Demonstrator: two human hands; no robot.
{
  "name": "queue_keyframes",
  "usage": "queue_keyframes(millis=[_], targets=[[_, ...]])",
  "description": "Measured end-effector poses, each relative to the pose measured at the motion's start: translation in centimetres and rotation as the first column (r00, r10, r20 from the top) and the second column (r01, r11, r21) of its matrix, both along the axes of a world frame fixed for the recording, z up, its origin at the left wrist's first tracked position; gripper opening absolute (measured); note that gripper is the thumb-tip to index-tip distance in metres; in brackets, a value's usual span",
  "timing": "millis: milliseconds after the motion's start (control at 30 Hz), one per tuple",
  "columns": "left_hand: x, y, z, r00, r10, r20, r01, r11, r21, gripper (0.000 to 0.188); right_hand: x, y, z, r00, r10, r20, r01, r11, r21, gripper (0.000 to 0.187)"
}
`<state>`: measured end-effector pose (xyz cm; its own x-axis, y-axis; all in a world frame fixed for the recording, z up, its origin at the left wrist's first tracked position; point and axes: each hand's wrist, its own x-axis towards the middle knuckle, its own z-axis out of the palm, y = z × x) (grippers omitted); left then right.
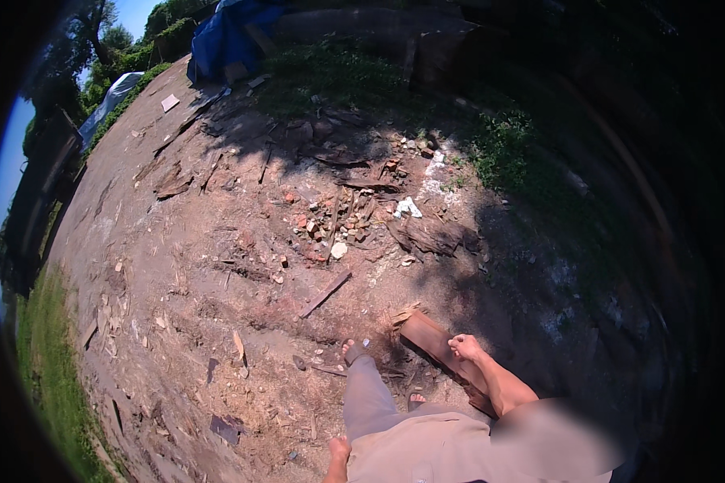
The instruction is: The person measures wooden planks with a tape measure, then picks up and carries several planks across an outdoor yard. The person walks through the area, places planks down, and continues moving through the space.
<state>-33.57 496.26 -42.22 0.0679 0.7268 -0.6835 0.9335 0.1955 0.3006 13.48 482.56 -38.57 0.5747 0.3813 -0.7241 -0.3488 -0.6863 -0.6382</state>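
My right hand is closed, its fingers curled in, and nothing shows in it. Below it and along the forearm runs a broad reddish-brown wooden plank with a splintered far end. Whether the hand or forearm touches the plank I cannot tell. At the lower edge, beside my trouser leg, my left hand is also closed; nothing sticks out of it, though its palm is hidden. Both my feet, in open sandals, are on bare soil, the left foot ahead of the right.
A narrow wood strip lies ahead on the dirt. Beyond it are a heap of broken bricks, a white scrap and dark bark slabs. A blue tarpaulin hangs far off. Weeds grow in the shade at right.
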Motion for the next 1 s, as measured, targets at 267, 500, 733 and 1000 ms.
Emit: queue_keyframes(millis=[267, 500, 733, 1000], targets=[[9.2, 22.9, -3.1, 0.933, 0.343, 0.105, -0.277, 0.875, -0.396, 0.026, 4.4, 17.1, 0.8, 0.993, -0.054, -0.103, 0.042, 0.993, -0.114, 0.02], [21.8, 48.6, 0.8, 0.727, 0.44, 0.527, -0.351, 0.898, -0.265, 0.016, 10.4, 26.0, 3.2, 0.985, -0.146, -0.092, 0.138, 0.987, -0.086, 0.022], [34.3, 58.9, 0.9, 0.75, 0.435, 0.499, -0.346, 0.9, -0.265, 0.021, 19.9, 30.3, 1.0, 0.886, -0.429, -0.178, 0.414, 0.903, -0.113, 0.025], [47.5, 56.3, 2.9, 0.997, 0.038, 0.066, -0.017, 0.958, -0.286, 0.026, 36.8, 38.3, -1.0, 0.755, -0.615, -0.23, 0.566, 0.787, -0.247, 0.021]])
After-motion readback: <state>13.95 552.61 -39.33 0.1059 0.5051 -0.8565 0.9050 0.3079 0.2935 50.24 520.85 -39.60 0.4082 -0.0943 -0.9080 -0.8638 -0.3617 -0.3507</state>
